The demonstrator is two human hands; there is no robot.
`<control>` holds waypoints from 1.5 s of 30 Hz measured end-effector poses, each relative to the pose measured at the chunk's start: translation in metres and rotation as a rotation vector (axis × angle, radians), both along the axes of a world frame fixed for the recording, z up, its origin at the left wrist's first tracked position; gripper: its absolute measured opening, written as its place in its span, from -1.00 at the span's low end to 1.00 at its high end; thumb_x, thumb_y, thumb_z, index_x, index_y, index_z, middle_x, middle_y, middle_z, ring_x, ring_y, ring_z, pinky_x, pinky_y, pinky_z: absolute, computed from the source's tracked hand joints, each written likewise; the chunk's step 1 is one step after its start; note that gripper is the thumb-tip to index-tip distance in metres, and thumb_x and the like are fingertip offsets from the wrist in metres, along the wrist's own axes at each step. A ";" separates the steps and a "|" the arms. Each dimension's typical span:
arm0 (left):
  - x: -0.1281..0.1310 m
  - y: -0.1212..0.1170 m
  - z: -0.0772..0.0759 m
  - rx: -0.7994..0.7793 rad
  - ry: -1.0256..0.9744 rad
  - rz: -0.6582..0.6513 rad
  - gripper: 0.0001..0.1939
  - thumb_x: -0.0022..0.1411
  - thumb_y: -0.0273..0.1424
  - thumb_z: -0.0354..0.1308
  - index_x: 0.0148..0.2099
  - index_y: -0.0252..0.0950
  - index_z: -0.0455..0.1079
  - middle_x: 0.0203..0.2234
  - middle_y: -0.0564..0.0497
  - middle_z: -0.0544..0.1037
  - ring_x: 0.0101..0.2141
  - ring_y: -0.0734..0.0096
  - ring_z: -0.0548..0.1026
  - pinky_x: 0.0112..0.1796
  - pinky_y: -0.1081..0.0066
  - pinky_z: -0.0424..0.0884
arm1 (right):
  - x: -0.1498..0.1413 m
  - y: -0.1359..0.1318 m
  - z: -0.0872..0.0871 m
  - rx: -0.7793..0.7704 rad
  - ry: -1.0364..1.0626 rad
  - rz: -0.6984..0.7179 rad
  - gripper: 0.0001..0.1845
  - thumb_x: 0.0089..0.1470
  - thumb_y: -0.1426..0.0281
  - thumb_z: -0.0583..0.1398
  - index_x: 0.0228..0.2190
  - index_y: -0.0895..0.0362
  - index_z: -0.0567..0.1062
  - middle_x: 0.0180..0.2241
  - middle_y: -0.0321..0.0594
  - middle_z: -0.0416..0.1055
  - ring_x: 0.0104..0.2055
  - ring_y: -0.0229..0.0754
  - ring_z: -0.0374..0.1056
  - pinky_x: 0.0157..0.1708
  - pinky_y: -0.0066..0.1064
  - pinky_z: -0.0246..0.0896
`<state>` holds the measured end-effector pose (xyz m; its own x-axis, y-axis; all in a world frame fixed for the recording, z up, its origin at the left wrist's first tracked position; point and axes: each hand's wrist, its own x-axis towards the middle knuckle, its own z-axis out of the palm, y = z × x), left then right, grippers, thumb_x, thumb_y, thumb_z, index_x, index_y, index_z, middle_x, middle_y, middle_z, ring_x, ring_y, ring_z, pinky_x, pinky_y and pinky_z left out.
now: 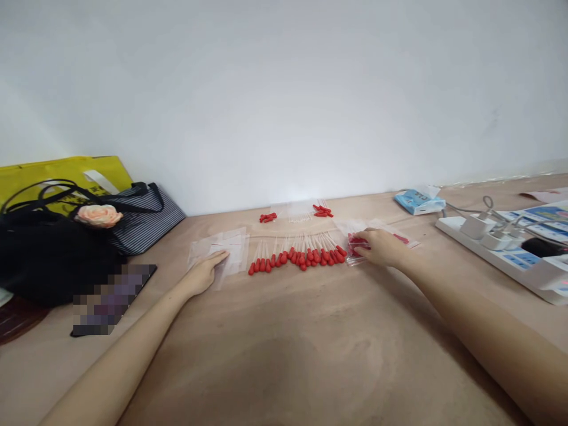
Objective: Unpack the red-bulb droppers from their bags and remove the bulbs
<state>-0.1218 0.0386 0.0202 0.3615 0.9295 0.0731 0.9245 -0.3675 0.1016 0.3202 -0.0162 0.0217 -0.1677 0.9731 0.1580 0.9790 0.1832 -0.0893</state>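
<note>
My left hand (207,272) lies with fingers stretched out on a stack of clear plastic bags (235,251). At the right, my right hand (379,245) has its fingers bent over a clear plastic bag with red pieces inside (357,241); the fingertips are partly hidden, but they appear closed on it. Between my hands lies a row of droppers (310,256) with red rubber bulbs toward me and thin clear tubes pointing away. Behind them are two small piles of red bulbs (268,218), with clear tubes (302,216) between the piles.
A tissue pack (419,201) stands at the back right. Nearby is a white power strip (501,257) with chargers and cables. On the left are a dark phone-like device (144,273), a black bag (53,254), a striped bag (151,222) and a yellow bag (115,171). A wall borders the table.
</note>
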 end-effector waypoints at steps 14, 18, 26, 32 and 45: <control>0.013 -0.002 0.009 0.245 0.068 0.097 -0.39 -0.09 -0.69 -0.20 0.02 -0.29 0.28 0.06 -0.08 0.26 0.07 0.24 0.20 0.05 0.16 0.11 | -0.008 -0.008 0.003 0.486 -0.014 -0.386 -0.71 0.10 0.38 -0.06 -0.42 0.16 0.43 -0.38 -0.13 0.39 -0.45 -0.21 0.30 -0.57 -0.47 -0.12; 0.020 -0.013 0.015 0.509 -0.198 -0.010 -0.59 0.01 -0.61 -0.20 -0.17 -0.34 0.37 -0.14 -0.09 0.40 -0.07 0.33 0.35 -0.03 0.34 0.25 | -0.007 -0.018 0.035 0.774 0.328 -0.350 -0.73 0.11 0.33 -0.05 -0.41 0.17 0.38 -0.53 -0.20 0.34 -0.49 -0.23 0.26 -0.54 -0.47 -0.01; 0.069 -0.050 0.027 0.367 -0.482 -0.210 -0.79 0.15 -0.40 -0.07 -0.24 -0.28 0.37 -0.32 -0.01 0.46 -0.25 0.37 0.41 -0.19 0.36 0.34 | -0.094 -0.046 0.024 0.001 1.303 0.097 -0.64 -0.05 0.08 0.08 -0.56 0.13 0.26 -0.66 -0.40 0.18 -0.66 -0.38 0.09 -0.64 -0.51 0.05; 0.103 -0.081 0.030 0.163 -0.565 -0.395 -0.82 0.18 -0.42 -0.03 -0.24 -0.27 0.38 -0.33 -0.02 0.46 -0.27 0.43 0.42 -0.22 0.40 0.35 | -0.142 -0.060 -0.018 -0.401 1.680 -0.010 -0.70 -0.17 0.20 0.19 -0.59 0.15 0.26 -0.66 -0.42 0.25 -0.63 -0.40 0.17 -0.58 -0.52 0.13; 0.159 -0.098 0.024 -0.126 -0.391 -0.684 -0.75 0.14 -0.47 0.02 -0.10 -0.28 0.34 -0.07 -0.07 0.37 -0.05 0.35 0.32 -0.05 0.34 0.27 | -0.109 -0.061 -0.011 -0.790 1.630 0.011 -0.43 -0.25 0.57 0.22 -0.14 0.18 0.18 -0.54 -0.38 0.36 -0.52 -0.30 0.37 -0.46 -0.43 0.30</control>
<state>0.0371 -0.0591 0.0445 0.8246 0.5205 0.2216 0.3868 -0.8046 0.4506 0.2112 -0.0770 0.0111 -0.3404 0.8924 -0.2961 -0.1704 -0.3682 -0.9140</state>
